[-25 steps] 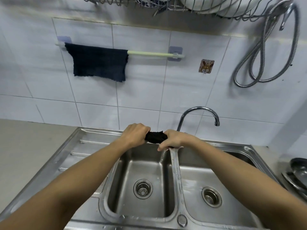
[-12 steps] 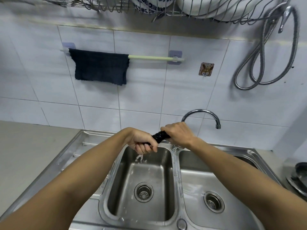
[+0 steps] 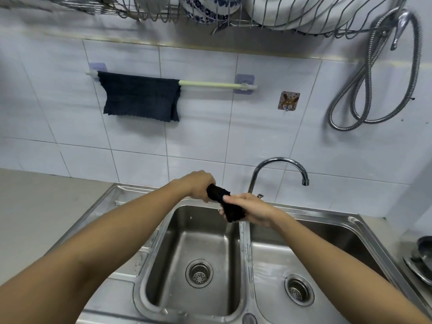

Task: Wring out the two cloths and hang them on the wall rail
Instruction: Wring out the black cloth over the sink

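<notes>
A dark, tightly rolled cloth [image 3: 223,201] is held over the back of the left sink basin [image 3: 198,232]. My left hand [image 3: 198,187] grips its far end in a fist. My right hand [image 3: 249,208] holds the near end, which sticks out below the fingers. A second dark blue cloth [image 3: 140,98] hangs spread over the left part of the pale green wall rail [image 3: 210,84]. The right part of the rail is bare.
A curved chrome tap [image 3: 279,163] stands behind the divider of the double steel sink. The right basin [image 3: 327,249] is wet. A wire dish rack [image 3: 233,12] with bowls hangs overhead, a metal hose [image 3: 371,90] coils at right, and pans [image 3: 420,256] sit at far right.
My hands have twisted the cloth the other way: the left hand rose to the far end and the right hand dropped to the near end. The view tilted slightly upward.
</notes>
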